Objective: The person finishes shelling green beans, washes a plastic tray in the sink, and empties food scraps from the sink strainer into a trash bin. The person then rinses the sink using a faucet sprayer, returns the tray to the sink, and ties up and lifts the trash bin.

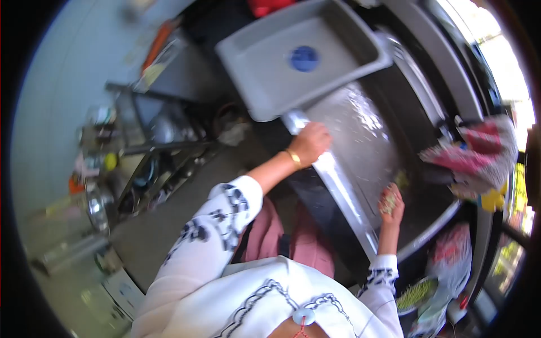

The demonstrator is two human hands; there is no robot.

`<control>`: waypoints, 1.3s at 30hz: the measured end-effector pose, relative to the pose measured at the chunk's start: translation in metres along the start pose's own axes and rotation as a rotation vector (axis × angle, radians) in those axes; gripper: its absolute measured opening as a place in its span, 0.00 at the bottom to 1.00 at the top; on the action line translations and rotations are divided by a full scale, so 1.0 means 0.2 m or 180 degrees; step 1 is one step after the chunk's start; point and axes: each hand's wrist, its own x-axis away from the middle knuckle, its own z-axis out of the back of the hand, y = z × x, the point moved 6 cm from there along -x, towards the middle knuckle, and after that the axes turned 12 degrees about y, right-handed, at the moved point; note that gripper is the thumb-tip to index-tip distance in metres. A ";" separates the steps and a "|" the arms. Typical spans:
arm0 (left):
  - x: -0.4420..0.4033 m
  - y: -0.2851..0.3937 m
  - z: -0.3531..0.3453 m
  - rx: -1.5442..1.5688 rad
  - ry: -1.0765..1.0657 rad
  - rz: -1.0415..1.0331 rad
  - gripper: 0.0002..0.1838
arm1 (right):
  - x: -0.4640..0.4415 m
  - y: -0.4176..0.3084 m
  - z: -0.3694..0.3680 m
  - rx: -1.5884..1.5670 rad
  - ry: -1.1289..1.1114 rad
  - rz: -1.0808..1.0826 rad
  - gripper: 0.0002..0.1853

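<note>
Lying in cupped right hand (395,209), greenish bits (387,203)

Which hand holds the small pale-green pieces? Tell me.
The right hand, where the pieces show; the left hand, the one with a gold bracelet, shows none.

this looks like a kitchen, though whether in a home or a business is hard to tell. a wide, wet metal sink (345,194) has a grey plastic tub (253,84) at one end. across the floor (169,225) stands a rack (163,149) with metal bowls (163,130), and near it a shiny pot (98,211). cut greens (418,294) sit beside plastic bags (452,259), near a bright window (501,50).
</note>
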 end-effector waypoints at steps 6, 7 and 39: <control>0.32 0.12 0.53 0.0615 0.1006 0.0583 0.13 | 0.18 0.46 -1.16 0.0384 -0.1048 -0.0521 0.13; 0.46 0.11 0.59 0.0683 0.0908 0.0793 0.13 | 0.19 0.60 -1.35 0.0499 -0.1241 -0.0691 0.12; 3.16 -0.50 1.12 -0.0771 -0.1027 0.4425 0.04 | -1.37 2.80 -1.43 0.1472 -0.0123 -0.0282 0.07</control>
